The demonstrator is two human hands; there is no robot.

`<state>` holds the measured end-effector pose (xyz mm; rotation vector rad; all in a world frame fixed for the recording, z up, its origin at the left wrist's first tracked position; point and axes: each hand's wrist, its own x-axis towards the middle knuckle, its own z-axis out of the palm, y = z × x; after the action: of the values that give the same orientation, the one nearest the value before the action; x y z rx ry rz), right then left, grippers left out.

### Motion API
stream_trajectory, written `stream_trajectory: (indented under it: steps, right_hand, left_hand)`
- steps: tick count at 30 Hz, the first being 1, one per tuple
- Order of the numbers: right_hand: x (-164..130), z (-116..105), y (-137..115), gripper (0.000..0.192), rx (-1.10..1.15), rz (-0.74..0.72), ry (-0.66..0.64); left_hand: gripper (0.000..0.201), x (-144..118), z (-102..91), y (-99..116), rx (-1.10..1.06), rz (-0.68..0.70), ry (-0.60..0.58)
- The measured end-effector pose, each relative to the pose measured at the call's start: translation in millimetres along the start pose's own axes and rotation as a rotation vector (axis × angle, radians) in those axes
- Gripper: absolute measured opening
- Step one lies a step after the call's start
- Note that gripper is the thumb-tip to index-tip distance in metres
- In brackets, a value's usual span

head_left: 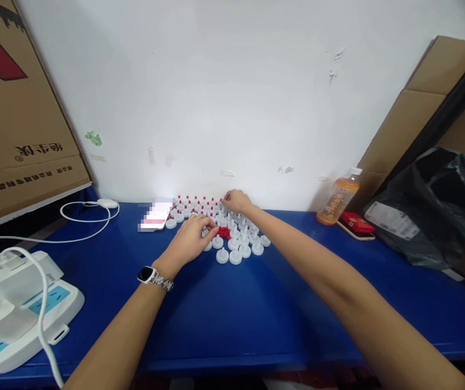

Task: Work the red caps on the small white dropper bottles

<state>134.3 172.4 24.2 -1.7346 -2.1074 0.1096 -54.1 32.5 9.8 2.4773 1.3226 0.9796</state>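
I see a cluster of small white caps [238, 246] spread on the blue table [224, 319] just above the frame's centre, against the white wall [232, 97]; those in the back rows carry tiny red tips. A little heap of red pieces [223, 233] lies in the middle of the cluster. My left hand [189, 241] rests at the cluster's left edge, fingers curled and pinched together right beside the red pieces; whether it actually grips one I cannot tell. It wears a wristwatch [153, 277]. My right hand [237, 201] reaches further back, fingertips pinched down among the red-tipped caps near the wall, and what it grips is too small to make out.

Left of the caps lies a blurred phone [154, 216], then a white cable [88, 216]. A white power strip [21, 309] fills the lower left. To the right stand an orange drink bottle [340, 197], a red packet [356, 223] and a black plastic bag [439, 200].
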Motion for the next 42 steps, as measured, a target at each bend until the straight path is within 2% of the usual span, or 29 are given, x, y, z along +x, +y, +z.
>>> stream_trajectory:
  steps: [7, 10, 13, 15, 17, 20, 22, 24, 26, 30, 36, 39, 42]
  right_hand:
    - [9.7, 13.9, -12.6, 0.015, 0.049, 0.087, 0.047]
    - [7.5, 12.4, -15.1, 0.016, 0.090, 0.100, 0.081]
    - [0.0, 5.0, -15.1, 0.020, 0.197, 0.100, 0.190]
    - [-11.0, -1.4, -13.9, 0.018, 0.411, 0.072, 0.299]
    - [-28.6, -7.1, -12.6, 0.015, 0.726, 0.042, 0.363]
    - [-66.2, -12.6, -12.0, 0.017, 1.161, 0.036, 0.275]
    - [-93.9, -14.1, -12.5, 0.021, 1.294, 0.030, 0.189]
    - [-119.2, -14.6, -13.3, 0.023, 1.256, -0.003, 0.189]
    - [-139.5, -14.7, -14.8, 0.023, 1.119, -0.072, 0.228]
    - [-164.9, -16.2, -21.1, 0.022, 0.917, -0.202, 0.229]
    - [-176.8, -25.1, -27.0, 0.019, 0.739, -0.291, 0.220]
    - [-177.4, -31.3, -30.2, 0.021, 0.639, -0.359, 0.271]
    - [-176.3, -35.0, -32.4, 0.028, 0.552, -0.407, 0.343]
  left_hand:
    - [0.026, 0.9, -0.5, 3.7, -0.002, 0.001, 0.000]
    - [0.026, 0.6, -1.3, 3.6, -0.017, -0.007, -0.005]
    - [0.028, -0.1, -2.2, 5.5, -0.038, -0.019, 0.003]
    - [0.030, -0.4, -3.2, 8.7, -0.054, -0.024, 0.017]
    - [0.030, -0.5, -4.4, 13.3, -0.075, -0.017, 0.038]
    - [0.028, -0.1, -5.7, 21.7, -0.108, 0.020, 0.087]
    - [0.027, 0.1, -5.4, 27.7, -0.116, 0.044, 0.123]
    - [0.026, -0.1, -3.6, 33.3, -0.113, 0.060, 0.151]
    - [0.022, -0.8, -0.4, 38.0, -0.109, 0.071, 0.169]
    - [0.019, -4.4, 7.3, 43.5, -0.095, 0.073, 0.143]
    - [0.024, -7.2, 8.9, 46.7, 0.051, 0.164, 0.056]
    - [0.028, -4.3, 11.5, 49.7, 0.060, 0.182, 0.087]
    - [0.031, -0.5, 15.4, 53.3, -0.024, 0.113, 0.164]
